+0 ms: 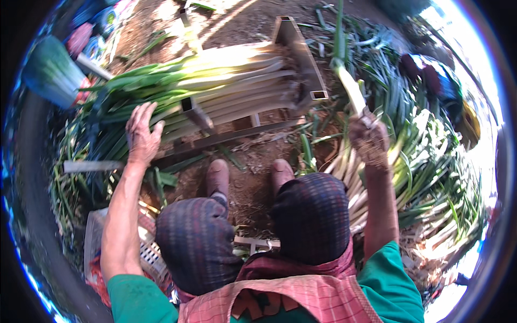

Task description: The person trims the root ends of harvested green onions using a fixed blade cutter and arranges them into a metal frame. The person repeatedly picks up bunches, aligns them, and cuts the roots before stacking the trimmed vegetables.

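Note:
My left hand is over the green leaf ends at the left of a stacked bundle of long green onions, its thumb apart from the fingers. Whether it presses on the leaves I cannot tell. The bundle lies sideways in a metal frame, its roots against the end plate on the right. My right hand is closed around the root end of a single green onion, whose leaves point away from me. Below and beside that hand spreads a loose pile of green onions.
A tied bundle of green onions stands at the far left. Beside my left knee is a plastic crate with red netting. Upright metal posts rise from the frame. Cut leaves litter the soil around my shoes.

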A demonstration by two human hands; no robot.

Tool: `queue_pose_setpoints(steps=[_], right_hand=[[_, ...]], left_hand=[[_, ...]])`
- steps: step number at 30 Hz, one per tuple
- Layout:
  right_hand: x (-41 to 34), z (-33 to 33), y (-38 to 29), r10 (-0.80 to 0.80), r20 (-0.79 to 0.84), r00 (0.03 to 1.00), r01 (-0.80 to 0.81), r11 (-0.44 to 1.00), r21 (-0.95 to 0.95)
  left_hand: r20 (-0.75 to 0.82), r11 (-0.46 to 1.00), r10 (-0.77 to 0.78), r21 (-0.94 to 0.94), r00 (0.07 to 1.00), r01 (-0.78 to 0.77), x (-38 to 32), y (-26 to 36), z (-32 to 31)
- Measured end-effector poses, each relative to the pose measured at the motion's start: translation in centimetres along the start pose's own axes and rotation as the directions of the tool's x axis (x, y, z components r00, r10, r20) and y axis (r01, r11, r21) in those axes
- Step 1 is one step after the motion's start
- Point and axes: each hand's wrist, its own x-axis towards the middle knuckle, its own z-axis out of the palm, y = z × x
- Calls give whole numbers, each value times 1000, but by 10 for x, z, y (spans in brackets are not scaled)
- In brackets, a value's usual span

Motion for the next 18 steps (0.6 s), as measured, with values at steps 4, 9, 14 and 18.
queue_pose_setpoints(steps=[4, 9, 14, 18], right_hand=[[-10, 124, -24, -58, 282, 958, 107, 981, -164], [-22, 218, 6, 5, 510, 860, 150, 953, -263], [-5, 229, 55, -1, 587, 810, 418, 703, -576], [32, 230, 63, 46, 581, 812, 563, 196, -802]], left_hand=[[-82, 980, -106, -177, 991, 90, -15, -6, -15], [-152, 943, -178, -308, 972, 124, -31, -8, -36], [-15, 760, -419, -553, 908, 342, -45, -26, -43], [22, 672, -478, -635, 878, 382, -63, -35, -34]])
